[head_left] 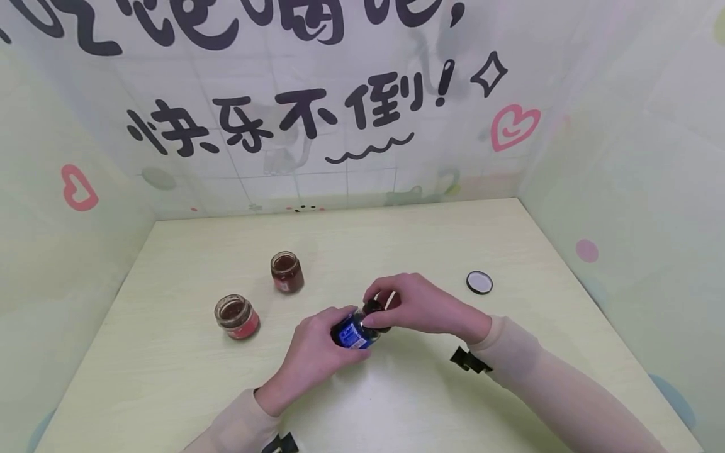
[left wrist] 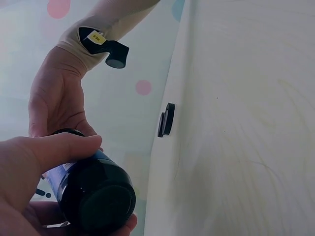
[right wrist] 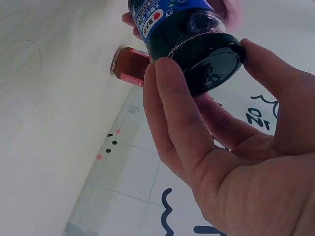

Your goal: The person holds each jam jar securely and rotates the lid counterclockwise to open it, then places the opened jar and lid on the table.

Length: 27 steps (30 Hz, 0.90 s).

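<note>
Tilted above the table, a glass jar (head_left: 352, 332) with a blue label and dark contents is gripped round its body by my left hand (head_left: 317, 346). Its dark base (left wrist: 101, 204) faces the camera in the left wrist view. My right hand (head_left: 416, 303) pinches the black lid (right wrist: 216, 64) at the jar's mouth, thumb on one side of the rim and fingers on the other. The same right hand (left wrist: 59, 98) shows behind the jar in the left wrist view.
Two lidless glass jars, the nearer jar (head_left: 238, 318) and the farther jar (head_left: 287, 274), both with reddish-brown contents, stand left of my hands. A loose lid (head_left: 479, 282) lies pale side up at the right. Printed walls enclose the pale table (head_left: 170, 377) at the back and sides.
</note>
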Tool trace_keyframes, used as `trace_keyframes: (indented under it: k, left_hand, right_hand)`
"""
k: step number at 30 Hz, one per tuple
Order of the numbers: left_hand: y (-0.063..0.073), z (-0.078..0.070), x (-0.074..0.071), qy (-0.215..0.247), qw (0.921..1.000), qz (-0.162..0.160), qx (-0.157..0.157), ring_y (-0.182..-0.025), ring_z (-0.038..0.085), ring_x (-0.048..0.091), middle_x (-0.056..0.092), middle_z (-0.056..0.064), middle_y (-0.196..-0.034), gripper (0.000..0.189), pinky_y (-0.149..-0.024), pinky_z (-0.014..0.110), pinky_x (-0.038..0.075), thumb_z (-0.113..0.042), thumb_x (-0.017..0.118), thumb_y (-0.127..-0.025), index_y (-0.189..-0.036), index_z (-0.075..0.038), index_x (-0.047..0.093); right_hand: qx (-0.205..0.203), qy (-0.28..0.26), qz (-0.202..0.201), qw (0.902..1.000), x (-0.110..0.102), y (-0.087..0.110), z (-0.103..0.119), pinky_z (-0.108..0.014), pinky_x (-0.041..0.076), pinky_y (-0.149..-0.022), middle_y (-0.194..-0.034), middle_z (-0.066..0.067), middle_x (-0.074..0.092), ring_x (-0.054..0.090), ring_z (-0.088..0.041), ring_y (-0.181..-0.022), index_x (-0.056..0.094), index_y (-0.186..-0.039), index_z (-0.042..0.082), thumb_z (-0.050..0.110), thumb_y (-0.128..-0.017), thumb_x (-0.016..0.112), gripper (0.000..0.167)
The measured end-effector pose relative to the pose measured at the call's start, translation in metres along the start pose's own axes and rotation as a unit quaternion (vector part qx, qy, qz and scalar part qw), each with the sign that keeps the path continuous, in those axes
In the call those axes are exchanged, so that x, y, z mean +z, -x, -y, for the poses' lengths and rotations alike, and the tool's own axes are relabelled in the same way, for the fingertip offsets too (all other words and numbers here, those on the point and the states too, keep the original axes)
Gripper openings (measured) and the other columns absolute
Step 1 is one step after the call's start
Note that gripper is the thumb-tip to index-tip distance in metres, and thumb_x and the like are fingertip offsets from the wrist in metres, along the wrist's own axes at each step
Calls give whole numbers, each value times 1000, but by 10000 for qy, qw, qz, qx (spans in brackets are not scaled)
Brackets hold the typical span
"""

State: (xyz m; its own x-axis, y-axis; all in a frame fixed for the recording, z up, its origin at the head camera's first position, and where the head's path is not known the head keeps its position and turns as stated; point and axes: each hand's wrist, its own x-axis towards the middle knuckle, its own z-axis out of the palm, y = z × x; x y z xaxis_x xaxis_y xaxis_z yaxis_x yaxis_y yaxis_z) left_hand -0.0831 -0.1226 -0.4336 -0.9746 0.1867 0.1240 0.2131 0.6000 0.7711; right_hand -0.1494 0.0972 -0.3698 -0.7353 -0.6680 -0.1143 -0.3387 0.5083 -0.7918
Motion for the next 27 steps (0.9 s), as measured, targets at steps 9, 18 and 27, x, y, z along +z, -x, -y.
trace_keyframes:
  k: [9,18,27]
  left_hand:
    - [1,3,1,-48,9999,88,-90,-81,9,61,68,-8,-95,57,-71,31,52,-31,94,-66,-117,-21,73]
    - [3,5,1,71,9999,-84,-130,-83,9,61,68,-10,-96,57,-73,31,51,-27,95,-63,-115,-21,73]
    - [8,12,-4,590,9966,-163,-547,-89,14,64,71,-3,-106,64,-79,35,54,-24,95,-64,-123,-16,71]
  right_hand:
    - [-246,167,59,9995,2,0,-1,-34,56,-73,-98,7,70,69,-14,-87,70,-109,27,36,-85,82,29]
    - [-346,-149,45,9993,4,0,-2,-28,57,-79,-101,8,68,68,-14,-90,68,-110,27,28,-83,85,32]
    - [-296,-439,-63,9986,3,1,-5,-29,58,-80,-105,5,67,69,-18,-94,66,-112,20,21,-81,86,37]
